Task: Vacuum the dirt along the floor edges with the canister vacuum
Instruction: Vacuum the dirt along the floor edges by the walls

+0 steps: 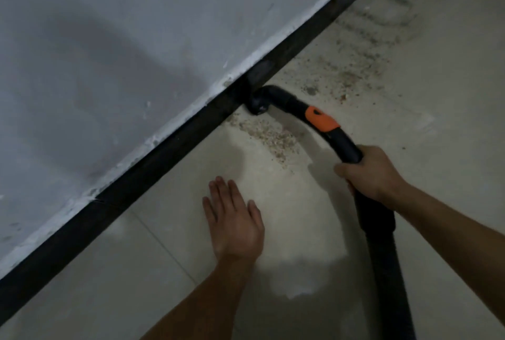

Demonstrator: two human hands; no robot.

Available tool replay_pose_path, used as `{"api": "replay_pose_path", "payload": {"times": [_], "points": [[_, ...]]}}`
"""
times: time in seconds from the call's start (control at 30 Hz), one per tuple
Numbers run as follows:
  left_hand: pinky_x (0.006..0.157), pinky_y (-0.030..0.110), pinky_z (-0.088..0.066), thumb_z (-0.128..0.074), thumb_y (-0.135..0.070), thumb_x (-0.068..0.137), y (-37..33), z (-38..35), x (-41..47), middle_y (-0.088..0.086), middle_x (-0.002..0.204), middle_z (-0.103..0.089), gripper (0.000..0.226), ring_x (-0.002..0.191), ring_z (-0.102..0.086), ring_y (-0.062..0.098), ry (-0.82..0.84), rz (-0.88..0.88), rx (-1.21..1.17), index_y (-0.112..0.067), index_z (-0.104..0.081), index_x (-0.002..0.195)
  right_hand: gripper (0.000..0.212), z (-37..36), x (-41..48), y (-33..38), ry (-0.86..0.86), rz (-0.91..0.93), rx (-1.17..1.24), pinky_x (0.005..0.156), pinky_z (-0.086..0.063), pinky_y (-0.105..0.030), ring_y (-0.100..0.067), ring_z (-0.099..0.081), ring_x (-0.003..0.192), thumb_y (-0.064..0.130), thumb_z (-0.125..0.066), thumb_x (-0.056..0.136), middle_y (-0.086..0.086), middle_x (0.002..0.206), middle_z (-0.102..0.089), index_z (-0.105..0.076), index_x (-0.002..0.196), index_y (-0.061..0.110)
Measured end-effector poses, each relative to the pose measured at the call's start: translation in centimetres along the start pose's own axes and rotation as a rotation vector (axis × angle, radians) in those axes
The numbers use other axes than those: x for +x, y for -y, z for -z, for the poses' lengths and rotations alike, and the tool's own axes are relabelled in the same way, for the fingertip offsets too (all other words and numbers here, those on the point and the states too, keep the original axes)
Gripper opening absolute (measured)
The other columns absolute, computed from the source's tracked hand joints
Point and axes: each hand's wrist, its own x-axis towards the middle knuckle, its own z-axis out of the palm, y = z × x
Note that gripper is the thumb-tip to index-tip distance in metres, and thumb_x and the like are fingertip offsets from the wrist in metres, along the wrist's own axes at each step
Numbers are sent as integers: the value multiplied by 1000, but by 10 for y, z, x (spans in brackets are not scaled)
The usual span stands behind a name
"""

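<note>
Head view. The black vacuum hose [345, 145] is gripped by the right hand [369, 173], whose fingers [341, 169] are curled tightly round it. The nozzle [259, 103] is set on the floor [136, 271] against the dark baseboard [164, 145], just beside a patch of dirt [270, 136]. The left hand [235, 220] is spread flat over the floor with straight digits, and nothing is held in it.
</note>
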Motion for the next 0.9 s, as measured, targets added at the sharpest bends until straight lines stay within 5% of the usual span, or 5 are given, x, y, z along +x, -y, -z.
{"api": "replay_pose_path", "payload": {"times": [0.43,0.77,0.9], "points": [[116,53,-15,-29,-35,94,2,5,2,23,154,-26,62,145,-20,34,44,-1,-104,3,-39,143,17,11,-13,26,147,114,-236,46,-46,-27,-19,-61,50,13,-72,77,-7,65,-64,-63,92,15],[115,48,-15,-29,-34,96,0,6,4,22,152,-32,59,143,-27,33,5,0,-43,0,-43,141,11,62,22,-6,-16,21,-171,48,-47,-29,-27,-57,44,8,-72,79,-16,56,-63,-61,80,7],[120,40,2,-2,-41,95,2,12,0,14,161,-8,69,149,-3,26,58,19,15,-7,-18,152,13,45,1,-11,179,148,-225,42,-42,-25,-20,-55,42,8,-71,79,-10,56,-61,-59,81,14]]}}
